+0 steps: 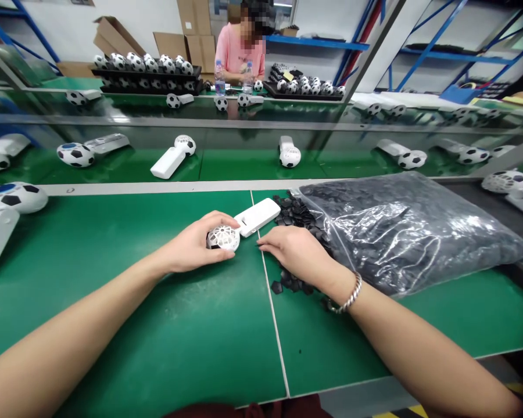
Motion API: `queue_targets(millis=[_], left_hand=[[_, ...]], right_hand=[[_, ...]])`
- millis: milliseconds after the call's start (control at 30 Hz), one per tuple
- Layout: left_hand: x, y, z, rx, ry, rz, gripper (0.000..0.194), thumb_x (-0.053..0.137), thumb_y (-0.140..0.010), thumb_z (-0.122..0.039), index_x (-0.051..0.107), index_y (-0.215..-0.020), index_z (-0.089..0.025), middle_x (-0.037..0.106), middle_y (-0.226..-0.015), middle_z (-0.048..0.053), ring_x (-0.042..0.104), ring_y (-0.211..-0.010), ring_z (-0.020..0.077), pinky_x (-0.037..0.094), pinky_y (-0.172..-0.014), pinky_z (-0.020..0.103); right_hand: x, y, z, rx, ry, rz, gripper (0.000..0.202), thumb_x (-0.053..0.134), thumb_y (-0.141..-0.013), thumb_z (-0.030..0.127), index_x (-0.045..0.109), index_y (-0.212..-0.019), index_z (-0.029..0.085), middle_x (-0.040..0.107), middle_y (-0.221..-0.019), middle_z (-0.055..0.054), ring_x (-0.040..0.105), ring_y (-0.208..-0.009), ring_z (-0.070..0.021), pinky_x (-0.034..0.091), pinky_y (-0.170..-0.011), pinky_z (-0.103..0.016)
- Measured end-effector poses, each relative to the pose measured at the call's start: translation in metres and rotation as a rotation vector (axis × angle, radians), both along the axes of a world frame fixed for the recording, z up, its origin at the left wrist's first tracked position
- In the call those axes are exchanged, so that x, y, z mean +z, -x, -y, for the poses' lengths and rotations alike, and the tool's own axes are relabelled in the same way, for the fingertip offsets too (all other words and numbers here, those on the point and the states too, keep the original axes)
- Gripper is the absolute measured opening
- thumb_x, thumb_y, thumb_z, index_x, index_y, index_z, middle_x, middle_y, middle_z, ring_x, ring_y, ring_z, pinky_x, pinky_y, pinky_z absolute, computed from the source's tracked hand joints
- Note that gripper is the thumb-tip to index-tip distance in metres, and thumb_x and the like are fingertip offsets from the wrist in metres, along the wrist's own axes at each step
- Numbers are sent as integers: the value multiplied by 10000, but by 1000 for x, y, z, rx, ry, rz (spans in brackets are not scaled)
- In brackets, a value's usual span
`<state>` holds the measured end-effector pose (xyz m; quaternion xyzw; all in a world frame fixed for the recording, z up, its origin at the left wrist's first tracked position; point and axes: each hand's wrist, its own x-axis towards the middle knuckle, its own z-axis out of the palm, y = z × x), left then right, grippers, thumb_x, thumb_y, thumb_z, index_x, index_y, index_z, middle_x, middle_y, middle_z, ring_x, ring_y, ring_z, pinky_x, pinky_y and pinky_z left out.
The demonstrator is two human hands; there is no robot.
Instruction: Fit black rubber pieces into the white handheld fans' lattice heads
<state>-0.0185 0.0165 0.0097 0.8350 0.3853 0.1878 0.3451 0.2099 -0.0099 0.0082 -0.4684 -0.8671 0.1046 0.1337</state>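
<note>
My left hand is closed around the round, football-patterned head of a white plastic device. The openwork lattice of that head faces up, and its flat white handle points away to the right. Just right of it, my right hand pinches a small black piece between thumb and fingertips, only its edge showing. Beneath and behind that hand lies a heap of loose black pentagon pieces, spilling from a big clear plastic bag full of the same.
More football-headed devices lie along the green conveyor beyond the table's pale edge. Another device sits at the table's left. Across the line, a person in a pink shirt works between racks of football heads.
</note>
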Motion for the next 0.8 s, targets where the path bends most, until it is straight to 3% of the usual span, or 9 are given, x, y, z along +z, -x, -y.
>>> queue_targets(millis=[133, 233, 333, 467, 633, 800], left_hand=[[-3, -4, 2, -53, 7, 48, 409, 607, -715, -245, 488, -1107, -239, 477, -1163, 34, 487, -1060, 201, 383, -926, 337], [-5, -9, 9, -47, -67, 71, 360, 614, -721, -242, 523, -1069, -236, 478, -1149, 37, 472, -1073, 200, 367, -943, 332], [-8, -17, 19, 21, -202, 66, 172, 575, -771, -261, 594, -937, -225, 473, -1151, 47, 440, -1101, 212, 350, -951, 349], [-10, -23, 23, 17, -257, 100, 97, 526, -823, -244, 617, -824, -212, 528, -1071, 41, 468, -1045, 191, 369, -912, 343], [-11, -22, 19, 33, -196, 187, 46, 598, -771, -236, 585, -795, -199, 539, -1039, 36, 498, -1001, 189, 383, -892, 346], [-12, -21, 18, 119, -78, 211, 384, 689, -668, -247, 460, -974, -204, 523, -1088, 47, 504, -1013, 207, 392, -887, 355]], right_hand=[[-1, 5, 1, -15, 37, -194, 57, 614, -771, 207, 664, -783, 184, 681, -788, -12, 609, -728, -137, 440, -686, -235], [-4, 11, 4, 8, -3, -153, 69, 577, -798, 198, 637, -792, 167, 666, -785, -29, 593, -719, -142, 422, -668, -249], [-6, 14, 7, 83, -40, -93, 126, 497, -851, 200, 614, -875, 162, 657, -855, -49, 587, -796, -161, 406, -707, -283], [-8, 14, 9, 99, -50, -170, 124, 486, -855, 195, 598, -901, 173, 641, -919, -49, 579, -863, -163, 422, -741, -289], [-10, 16, 10, 195, -263, -264, 231, 444, -864, 148, 541, -1074, 159, 631, -904, -62, 558, -850, -166, 434, -775, -312], [-12, 16, 8, 189, -286, -191, 293, 390, -874, 126, 544, -1121, 153, 577, -853, -83, 523, -809, -181, 447, -719, -320]])
